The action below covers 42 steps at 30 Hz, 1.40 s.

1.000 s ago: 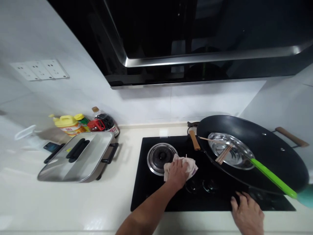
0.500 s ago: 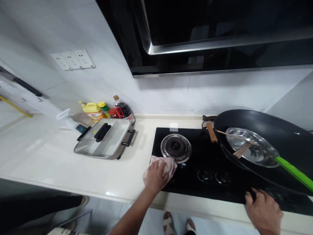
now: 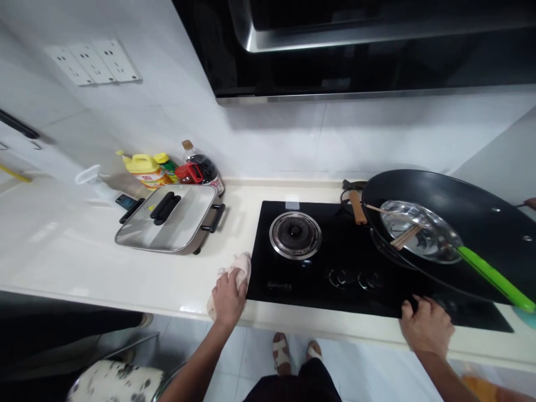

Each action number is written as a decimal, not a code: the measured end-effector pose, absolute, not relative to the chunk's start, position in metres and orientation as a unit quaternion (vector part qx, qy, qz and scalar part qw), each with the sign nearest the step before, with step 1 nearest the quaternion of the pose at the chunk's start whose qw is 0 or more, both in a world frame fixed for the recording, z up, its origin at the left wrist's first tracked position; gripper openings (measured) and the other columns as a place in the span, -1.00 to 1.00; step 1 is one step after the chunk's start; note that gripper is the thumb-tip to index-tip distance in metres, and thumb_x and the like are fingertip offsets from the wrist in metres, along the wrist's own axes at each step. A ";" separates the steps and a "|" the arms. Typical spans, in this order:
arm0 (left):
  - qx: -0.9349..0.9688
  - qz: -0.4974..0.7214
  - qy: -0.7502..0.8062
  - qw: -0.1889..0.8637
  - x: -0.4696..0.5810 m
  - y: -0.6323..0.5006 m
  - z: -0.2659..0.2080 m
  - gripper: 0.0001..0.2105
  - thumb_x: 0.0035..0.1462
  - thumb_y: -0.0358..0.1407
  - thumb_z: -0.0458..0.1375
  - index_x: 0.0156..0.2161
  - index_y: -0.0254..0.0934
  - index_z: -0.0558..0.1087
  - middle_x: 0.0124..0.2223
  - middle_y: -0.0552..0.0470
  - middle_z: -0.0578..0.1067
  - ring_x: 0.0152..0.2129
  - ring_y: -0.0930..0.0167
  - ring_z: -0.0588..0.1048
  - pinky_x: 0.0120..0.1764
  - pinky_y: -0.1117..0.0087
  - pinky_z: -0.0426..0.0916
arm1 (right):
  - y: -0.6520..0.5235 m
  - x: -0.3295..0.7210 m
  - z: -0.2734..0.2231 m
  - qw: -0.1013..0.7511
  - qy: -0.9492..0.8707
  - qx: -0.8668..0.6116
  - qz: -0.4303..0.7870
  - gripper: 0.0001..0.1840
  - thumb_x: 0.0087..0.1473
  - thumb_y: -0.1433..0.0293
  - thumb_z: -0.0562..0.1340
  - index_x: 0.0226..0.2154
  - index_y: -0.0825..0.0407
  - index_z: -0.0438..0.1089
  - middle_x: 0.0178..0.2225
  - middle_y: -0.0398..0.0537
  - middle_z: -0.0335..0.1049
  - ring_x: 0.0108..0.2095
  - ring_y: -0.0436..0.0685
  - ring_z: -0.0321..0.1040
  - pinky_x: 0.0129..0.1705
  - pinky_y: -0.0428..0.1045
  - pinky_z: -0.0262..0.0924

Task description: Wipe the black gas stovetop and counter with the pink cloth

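My left hand (image 3: 229,296) presses a pale pinkish cloth (image 3: 242,266) onto the white countertop (image 3: 167,282), just beside the left edge of the black gas stove (image 3: 318,296). The fingers are closed over the cloth. Farther right, my right hand (image 3: 427,326) rests with fingers apart on the stove's front edge, holding nothing. Between the hands, the stove carries a round left burner (image 3: 295,234) and two knobs (image 3: 355,279). A large black wok (image 3: 422,181) sits on the right side, with a clear bowl (image 3: 448,254), wooden chopsticks (image 3: 406,237) and a green-handled utensil (image 3: 496,278) in it.
A lidded square electric pan (image 3: 184,223) stands left of the stove. Behind it are a yellow jug (image 3: 142,167), a dark sauce bottle (image 3: 205,167), a red-lidded jar (image 3: 188,173) and a phone (image 3: 125,201). A range hood (image 3: 355,67) overhangs the stove. A patterned stool (image 3: 113,382) is below left.
My left hand has slid the cloth left, off the stove corner and onto the countertop. My right hand stays at the stove's front edge. The view has shifted slightly.
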<state>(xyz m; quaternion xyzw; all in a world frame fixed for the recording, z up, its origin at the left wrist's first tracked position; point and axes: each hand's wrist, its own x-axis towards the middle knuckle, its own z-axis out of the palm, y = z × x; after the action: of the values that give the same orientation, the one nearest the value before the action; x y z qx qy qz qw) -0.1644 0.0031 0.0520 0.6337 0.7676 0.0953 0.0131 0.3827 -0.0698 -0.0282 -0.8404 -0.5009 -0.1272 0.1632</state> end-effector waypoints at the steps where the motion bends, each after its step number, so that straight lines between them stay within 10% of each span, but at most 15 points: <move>1: 0.632 0.103 0.768 0.018 -0.159 0.000 0.053 -0.63 0.37 -0.17 0.02 0.21 -0.18 0.40 0.09 -0.20 0.48 0.04 0.09 0.44 0.02 0.08 0.36 | -0.070 0.383 -0.028 0.162 -0.502 -0.840 -0.131 -0.52 0.30 0.14 0.08 -0.04 0.17 0.46 0.08 0.35 0.38 -0.03 0.42 0.30 -0.05 0.25 0.16; 16: 0.830 0.106 0.535 0.114 0.008 0.032 0.067 -0.59 0.30 -0.20 0.17 0.22 -0.07 0.35 0.46 -0.09 0.24 0.33 0.05 0.24 0.28 -0.14 0.20 | -0.067 0.379 -0.023 0.166 -0.507 -0.833 -0.143 -0.56 0.35 0.17 0.08 0.01 0.16 0.42 0.11 0.29 0.36 0.02 0.34 0.24 0.01 0.19 0.09; 42: 0.945 0.047 0.190 0.262 0.089 -0.054 0.039 -0.31 0.30 -0.05 0.18 0.44 -0.19 0.15 0.37 -0.17 0.38 0.32 0.13 0.29 0.30 0.03 0.10 | -0.070 0.389 -0.030 0.178 -0.499 -0.832 -0.163 -0.54 0.28 0.09 0.08 -0.07 0.11 0.45 0.07 0.30 0.40 -0.03 0.41 0.30 -0.07 0.21 0.10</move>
<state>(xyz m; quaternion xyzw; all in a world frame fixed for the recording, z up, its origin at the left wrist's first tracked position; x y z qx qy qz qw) 0.0885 -0.0540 0.0390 0.9451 0.1898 0.0470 0.2618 0.3890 -0.0699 -0.0304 -0.8322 -0.4992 -0.1630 0.1780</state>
